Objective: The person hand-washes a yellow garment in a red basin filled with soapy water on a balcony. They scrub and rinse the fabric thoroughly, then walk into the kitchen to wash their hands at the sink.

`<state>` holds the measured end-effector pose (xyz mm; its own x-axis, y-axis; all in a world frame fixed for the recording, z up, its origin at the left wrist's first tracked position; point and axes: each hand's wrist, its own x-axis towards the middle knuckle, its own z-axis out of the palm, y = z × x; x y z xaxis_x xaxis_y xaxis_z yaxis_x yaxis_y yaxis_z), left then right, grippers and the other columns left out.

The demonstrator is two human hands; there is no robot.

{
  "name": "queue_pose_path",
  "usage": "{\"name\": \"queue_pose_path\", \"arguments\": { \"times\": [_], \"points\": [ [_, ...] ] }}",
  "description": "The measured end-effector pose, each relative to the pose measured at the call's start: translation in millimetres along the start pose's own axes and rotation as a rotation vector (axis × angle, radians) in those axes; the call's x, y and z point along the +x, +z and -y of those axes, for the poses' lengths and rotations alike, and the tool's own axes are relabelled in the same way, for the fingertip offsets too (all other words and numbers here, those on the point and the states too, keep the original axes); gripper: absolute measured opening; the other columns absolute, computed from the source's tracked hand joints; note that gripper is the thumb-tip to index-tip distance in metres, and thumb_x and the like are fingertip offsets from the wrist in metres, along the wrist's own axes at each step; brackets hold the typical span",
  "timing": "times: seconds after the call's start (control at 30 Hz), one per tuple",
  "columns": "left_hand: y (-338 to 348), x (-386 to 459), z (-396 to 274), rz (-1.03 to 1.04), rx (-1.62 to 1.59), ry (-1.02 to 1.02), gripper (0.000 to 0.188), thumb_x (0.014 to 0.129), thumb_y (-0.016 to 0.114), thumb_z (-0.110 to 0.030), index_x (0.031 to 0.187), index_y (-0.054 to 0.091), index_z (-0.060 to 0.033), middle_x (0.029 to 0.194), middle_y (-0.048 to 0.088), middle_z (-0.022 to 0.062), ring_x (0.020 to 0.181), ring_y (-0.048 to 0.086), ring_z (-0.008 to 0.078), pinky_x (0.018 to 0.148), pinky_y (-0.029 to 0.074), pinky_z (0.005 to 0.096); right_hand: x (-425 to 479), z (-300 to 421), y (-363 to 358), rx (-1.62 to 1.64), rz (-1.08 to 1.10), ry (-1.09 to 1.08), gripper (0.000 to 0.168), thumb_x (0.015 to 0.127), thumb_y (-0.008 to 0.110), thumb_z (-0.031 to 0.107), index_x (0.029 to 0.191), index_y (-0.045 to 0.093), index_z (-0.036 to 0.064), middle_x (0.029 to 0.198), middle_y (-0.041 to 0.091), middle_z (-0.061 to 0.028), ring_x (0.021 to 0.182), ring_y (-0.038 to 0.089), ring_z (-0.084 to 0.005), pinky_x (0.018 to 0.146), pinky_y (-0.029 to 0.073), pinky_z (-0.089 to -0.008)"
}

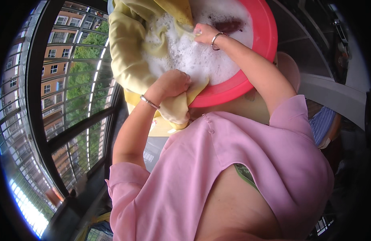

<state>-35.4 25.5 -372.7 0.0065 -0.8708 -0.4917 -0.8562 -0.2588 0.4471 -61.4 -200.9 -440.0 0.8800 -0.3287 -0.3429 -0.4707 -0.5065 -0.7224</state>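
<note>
A large pink-red plastic basin (265, 33) holds water under thick white soap suds (221, 64). Pale yellow cloth (125, 51) lies partly in the suds and hangs in folds over the basin's left and near rim. My left hand (173, 82) is closed in a fist on the cloth at the near rim. Farther in, at the edge of the suds, my right hand (205, 33) grips another part of the yellow cloth, with foam on its fingers. Dark reddish water shows through a gap in the foam beyond that hand. What lies under the suds is hidden.
The basin stands on a pale yellowish surface (233, 105) close before my body. On the left is a dark-framed window (38, 75) with metal bars. A pink rounded object (289, 70) and blue striped fabric (322, 125) are at the right.
</note>
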Motion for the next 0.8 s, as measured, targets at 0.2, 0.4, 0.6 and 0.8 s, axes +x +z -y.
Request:
{"name": "queue_pose_path", "arguments": {
  "times": [0.2,0.4,0.6,0.8],
  "points": [
    [-28,-27,-30,-0.166,-0.078,0.135,0.009,0.077,0.051,-0.014,0.075,0.055,-0.006,0.071,0.058,0.0145,0.07,0.056,0.0353,0.063,0.044,0.0427,-32,-69,-77,0.298,0.023,0.185,0.031,0.071,0.069,0.017,0.095,0.055,0.003,0.083,0.056,-0.0061,0.072,0.056,-0.0162,0.067,0.049,-0.0314],
    [-27,-29,-38,-0.123,-0.158,0.214,0.01,0.074,0.054,-0.015,0.073,0.051,-0.0057,0.067,0.054,0.0169,0.067,0.053,0.0366,0.061,0.042,0.0429,-38,-69,-90,-0.537,-0.105,0.237,0.039,0.075,0.062,0.026,0.106,0.052,0.004,0.088,0.061,-0.0147,0.081,0.06,-0.0313,0.075,0.049,-0.0421],
    [-40,-21,-55,-0.042,-0.251,0.301,0.014,0.069,0.057,-0.015,0.073,0.048,-0.0054,0.066,0.051,0.0192,0.067,0.052,0.0371,0.062,0.041,0.0431,-29,-5,-54,-0.628,-0.346,0.017,0.051,0.075,0.058,0.04,0.114,0.051,0.008,0.111,0.056,-0.0181,0.1,0.056,-0.0343,0.083,0.046,-0.0442],
    [-38,-25,-52,-0.003,-0.249,0.25,0.013,0.071,0.057,-0.016,0.076,0.051,-0.0047,0.067,0.053,0.0181,0.069,0.053,0.0362,0.064,0.042,0.0429,30,-31,-80,-0.087,-0.639,0.258,0.04,0.077,0.055,0.035,0.101,0.06,0.004,0.098,0.06,-0.0245,0.095,0.058,-0.0381,0.082,0.046,-0.0439]
  ]
}}
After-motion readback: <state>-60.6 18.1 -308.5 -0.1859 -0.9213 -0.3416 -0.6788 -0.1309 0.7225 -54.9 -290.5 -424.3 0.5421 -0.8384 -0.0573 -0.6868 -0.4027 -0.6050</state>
